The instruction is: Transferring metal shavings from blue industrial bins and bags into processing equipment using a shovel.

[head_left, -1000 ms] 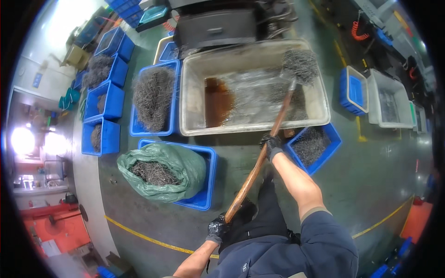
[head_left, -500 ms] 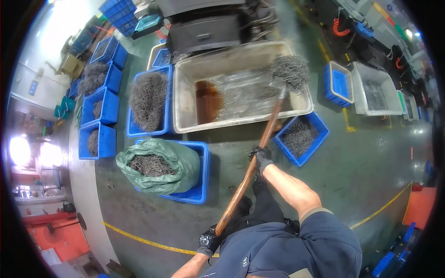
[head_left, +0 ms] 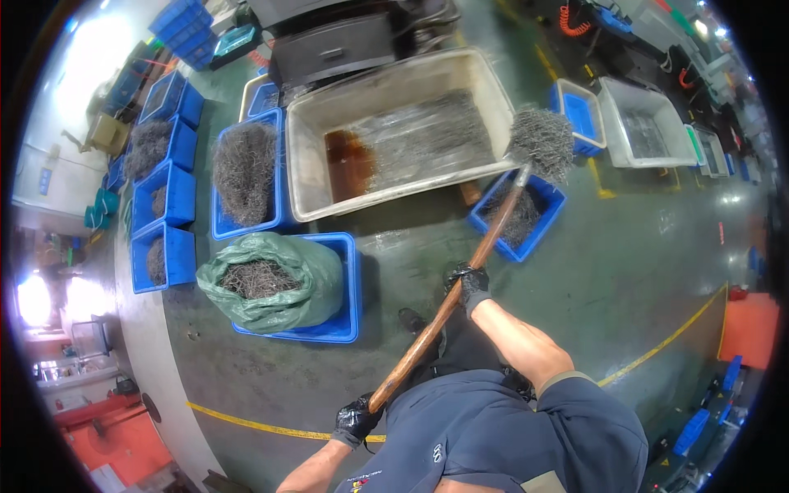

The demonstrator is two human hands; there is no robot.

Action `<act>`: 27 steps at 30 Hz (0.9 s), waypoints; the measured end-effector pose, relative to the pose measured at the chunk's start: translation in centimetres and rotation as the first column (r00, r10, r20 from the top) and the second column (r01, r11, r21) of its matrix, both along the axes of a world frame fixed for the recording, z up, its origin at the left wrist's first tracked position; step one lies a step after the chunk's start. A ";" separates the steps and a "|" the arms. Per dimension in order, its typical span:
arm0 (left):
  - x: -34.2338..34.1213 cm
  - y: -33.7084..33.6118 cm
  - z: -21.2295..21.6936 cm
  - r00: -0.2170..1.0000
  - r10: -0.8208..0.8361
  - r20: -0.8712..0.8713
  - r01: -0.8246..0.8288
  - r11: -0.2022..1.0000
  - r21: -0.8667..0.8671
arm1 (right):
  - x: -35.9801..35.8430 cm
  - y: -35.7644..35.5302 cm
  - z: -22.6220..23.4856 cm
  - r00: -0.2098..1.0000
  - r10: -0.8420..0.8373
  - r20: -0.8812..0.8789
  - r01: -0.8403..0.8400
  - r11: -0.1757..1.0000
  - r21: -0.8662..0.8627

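Green sack of grey metal shavings in a blue plastic crate. Gloved left hand clenched around the long brown wooden handle's lower end; gloved right hand clenched mid-shaft. Its shaving-loaded head hangs over the white tub's right corner.

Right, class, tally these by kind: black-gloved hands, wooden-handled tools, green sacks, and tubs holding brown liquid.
black-gloved hands: 2 (left hand, right hand)
wooden-handled tool: 1
green sack: 1
tub holding brown liquid: 1
Total: 5
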State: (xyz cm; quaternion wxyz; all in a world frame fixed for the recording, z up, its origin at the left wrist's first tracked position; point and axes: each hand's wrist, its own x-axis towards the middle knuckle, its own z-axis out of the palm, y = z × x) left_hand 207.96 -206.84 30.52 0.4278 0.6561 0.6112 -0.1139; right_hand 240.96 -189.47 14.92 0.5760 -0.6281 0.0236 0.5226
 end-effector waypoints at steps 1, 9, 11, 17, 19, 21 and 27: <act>-0.2 -0.1 -0.2 1.000 -0.007 0.000 0.007 1.000 -0.005 | 0.4 -0.6 -0.1 0.999 -0.013 -0.032 0.013 1.000 -0.009; -1.5 1.3 -1.6 0.991 -0.092 0.097 0.107 0.981 -0.159 | 1.0 -4.3 -2.8 0.990 -0.138 -0.008 0.136 0.984 -0.117; -0.6 3.1 -1.4 0.996 -0.050 0.077 0.071 0.954 -0.291 | 2.3 -5.6 -7.0 0.987 -0.093 0.133 0.120 0.970 -0.210; 2.2 7.7 -2.0 0.997 -0.037 0.073 0.070 0.852 -0.519 | 4.0 -8.4 -16.0 0.887 0.138 0.441 0.137 0.834 -0.535; 1.6 8.2 -2.6 0.983 0.171 0.069 -0.071 0.698 -0.712 | 2.7 -6.2 -14.5 0.907 0.295 0.300 -0.017 0.740 -0.673; 1.6 9.4 -3.4 0.956 0.289 0.055 -0.128 0.576 -0.807 | 2.7 -4.4 -13.3 0.893 0.421 0.161 -0.150 0.614 -0.775; 0.6 11.9 -3.0 0.824 0.567 -0.007 -0.120 0.161 -0.980 | 0.5 -1.5 -10.7 0.854 0.482 0.196 -0.065 0.472 -0.879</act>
